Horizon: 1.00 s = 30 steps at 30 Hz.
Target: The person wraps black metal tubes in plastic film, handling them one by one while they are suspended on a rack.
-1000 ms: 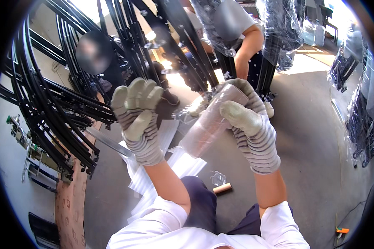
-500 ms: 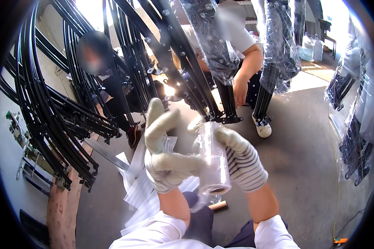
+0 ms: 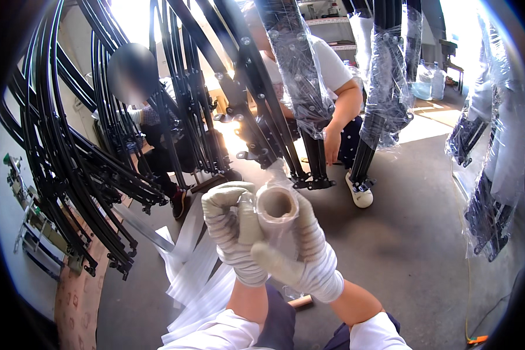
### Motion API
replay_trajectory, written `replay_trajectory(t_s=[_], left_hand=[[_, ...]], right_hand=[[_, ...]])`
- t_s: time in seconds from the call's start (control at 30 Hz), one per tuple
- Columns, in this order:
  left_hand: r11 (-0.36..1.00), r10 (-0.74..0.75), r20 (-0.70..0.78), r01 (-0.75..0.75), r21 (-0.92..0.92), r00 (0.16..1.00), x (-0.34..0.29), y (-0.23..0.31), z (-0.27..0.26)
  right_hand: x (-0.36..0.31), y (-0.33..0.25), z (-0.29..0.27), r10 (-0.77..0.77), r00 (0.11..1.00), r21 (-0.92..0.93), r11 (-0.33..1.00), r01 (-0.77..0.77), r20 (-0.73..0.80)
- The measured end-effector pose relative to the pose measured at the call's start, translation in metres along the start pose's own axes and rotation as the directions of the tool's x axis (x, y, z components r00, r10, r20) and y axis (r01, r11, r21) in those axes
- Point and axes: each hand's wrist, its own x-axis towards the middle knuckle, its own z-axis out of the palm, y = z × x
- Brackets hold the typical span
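Black metal bars (image 3: pixel 51 134) fill the space ahead, some sheathed in clear plastic (image 3: pixel 297 64), presumably against scratches. White strips (image 3: pixel 189 280) lie lower left. The right hand (image 3: pixel 309 256), wrist angled inward, clasps the film roll (image 3: pixel 279 224) between the 2 hands, hollow end up, apparently steadying it. The left hand (image 3: pixel 232 227) curls alongside; whether it pinches anything, I cannot tell.

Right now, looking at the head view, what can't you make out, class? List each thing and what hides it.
In the head view:
- Lower end of the clear film roll: hidden behind the right hand.
- Left hand: its curled fingers hide whether they pinch film.
- Co-worker's white shirt: partly behind film-wrapped black bars.
- Orange object: too small to identify.
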Motion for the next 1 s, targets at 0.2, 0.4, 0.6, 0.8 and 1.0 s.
replay_trajectory(t_s=[0.2,0.4,0.6,0.8,1.0], left_hand=[[0.999,0.051,0.135,-0.049,-0.023,0.990,0.012,0.014,0.001],[0.972,0.229,0.019,-0.230,0.046,0.973,0.071,0.030,0.044],[0.818,0.253,0.125,-0.281,0.503,0.959,0.091,0.028,0.052],[0.812,0.272,0.057,-0.261,0.522,0.961,0.095,0.027,0.051],[0.758,0.388,0.073,-0.364,0.541,0.919,0.095,0.014,0.049]], right_hand=[[0.005,-0.003,-0.015,0.075,0.977,0.233,0.972,-0.027,-0.198],[0.005,-0.021,-0.037,-0.044,0.995,0.032,0.998,0.047,-0.091],[0.005,-0.025,-0.023,-0.126,0.990,-0.048,0.991,0.123,-0.057],[0.001,-0.032,-0.019,-0.150,0.986,-0.244,0.961,0.127,-0.075],[0.048,-0.045,-0.027,-0.226,0.974,-0.179,0.959,0.218,-0.023]])
